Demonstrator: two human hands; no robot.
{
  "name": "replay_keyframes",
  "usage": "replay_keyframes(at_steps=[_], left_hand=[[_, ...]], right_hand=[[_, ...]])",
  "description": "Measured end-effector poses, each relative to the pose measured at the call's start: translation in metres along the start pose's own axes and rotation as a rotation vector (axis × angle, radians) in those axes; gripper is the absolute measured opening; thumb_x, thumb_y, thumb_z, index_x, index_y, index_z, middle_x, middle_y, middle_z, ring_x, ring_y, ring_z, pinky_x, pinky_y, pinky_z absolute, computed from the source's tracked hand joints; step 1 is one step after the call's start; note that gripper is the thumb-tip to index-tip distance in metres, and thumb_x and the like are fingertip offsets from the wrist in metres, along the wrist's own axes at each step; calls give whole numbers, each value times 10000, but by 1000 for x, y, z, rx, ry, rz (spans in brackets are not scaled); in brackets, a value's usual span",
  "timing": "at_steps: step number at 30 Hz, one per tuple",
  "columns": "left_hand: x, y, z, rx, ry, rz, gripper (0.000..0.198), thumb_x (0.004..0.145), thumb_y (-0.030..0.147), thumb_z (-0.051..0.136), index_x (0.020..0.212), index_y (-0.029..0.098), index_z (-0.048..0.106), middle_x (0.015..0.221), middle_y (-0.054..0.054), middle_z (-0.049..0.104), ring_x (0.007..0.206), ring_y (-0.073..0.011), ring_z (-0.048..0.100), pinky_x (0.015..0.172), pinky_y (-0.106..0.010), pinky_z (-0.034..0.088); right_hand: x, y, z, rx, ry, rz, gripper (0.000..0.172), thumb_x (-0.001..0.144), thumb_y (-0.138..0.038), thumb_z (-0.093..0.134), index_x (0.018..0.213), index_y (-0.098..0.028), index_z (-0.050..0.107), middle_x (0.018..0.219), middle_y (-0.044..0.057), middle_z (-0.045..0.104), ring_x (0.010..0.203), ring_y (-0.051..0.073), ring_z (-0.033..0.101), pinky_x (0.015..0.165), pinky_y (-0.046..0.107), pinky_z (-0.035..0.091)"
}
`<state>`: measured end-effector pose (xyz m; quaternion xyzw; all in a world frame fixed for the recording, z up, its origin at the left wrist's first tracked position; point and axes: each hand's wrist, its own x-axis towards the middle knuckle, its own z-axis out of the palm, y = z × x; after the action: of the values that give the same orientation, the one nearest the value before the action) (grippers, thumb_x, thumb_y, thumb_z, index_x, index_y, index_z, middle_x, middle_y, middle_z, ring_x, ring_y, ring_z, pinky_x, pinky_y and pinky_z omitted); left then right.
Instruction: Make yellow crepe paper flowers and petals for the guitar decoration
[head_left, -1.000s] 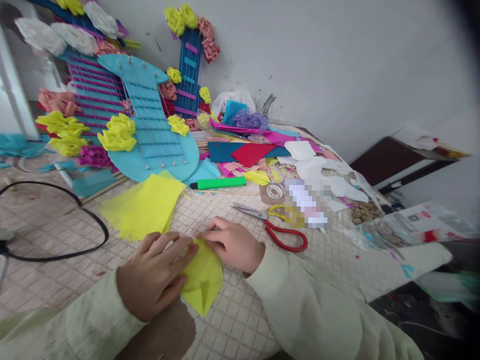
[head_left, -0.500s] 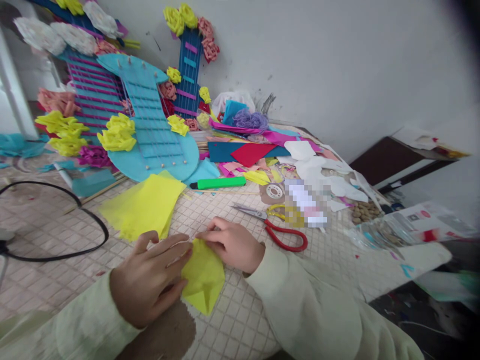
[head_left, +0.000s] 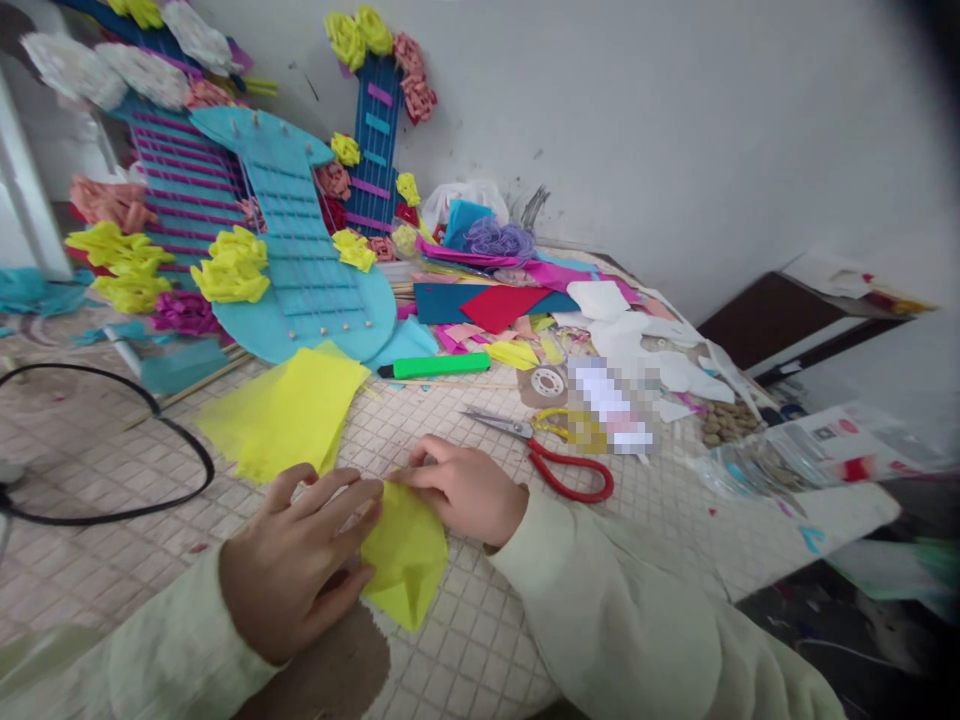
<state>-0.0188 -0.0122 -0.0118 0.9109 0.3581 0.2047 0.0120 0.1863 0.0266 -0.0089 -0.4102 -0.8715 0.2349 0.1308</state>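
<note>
Yellow tissue sheet [head_left: 405, 560] on counter [head_left: 465, 650], under both hands. Left hand [head_left: 300, 560]: fingers loosely spread, lifted slightly versus second ago (sheet barely shifted; folding probably unfinished). Right hand [head_left: 469, 495]: fingers narrow at far edge, grip cannot be told. Beyond: scissors [head_left: 525, 431], printed packet [head_left: 825, 445] (lettering illegible), green marker [head_left: 439, 366], blue toy guitar [head_left: 300, 225].
</note>
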Motion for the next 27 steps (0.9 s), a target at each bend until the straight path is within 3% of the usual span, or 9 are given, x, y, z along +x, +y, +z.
replay_keyframes(at_steps=[10,20,27], left_hand=[[2,3,0,20,19,19,245,838,303,402,931,208,607,963,-21,665,951,-229,549,859,-415,308],[1,4,-1,29,-21,16,280,855,243,348,886,175,617,885,-66,648,906,-273,553,814,-482,324],[1,4,-1,22,-35,18,278,851,237,343,900,188,612,886,-62,637,909,-253,539,825,-477,325]], right_hand=[[0,0,0,12,2,7,270,846,-157,496,1027,-282,652,972,9,573,777,117,537,650,230,377],[0,-1,-1,25,5,0,264,845,-149,492,1013,-267,658,968,17,570,781,119,542,661,231,390],[0,2,1,48,20,-7,272,843,-142,488,1026,-256,654,978,26,578,822,130,558,704,245,415]])
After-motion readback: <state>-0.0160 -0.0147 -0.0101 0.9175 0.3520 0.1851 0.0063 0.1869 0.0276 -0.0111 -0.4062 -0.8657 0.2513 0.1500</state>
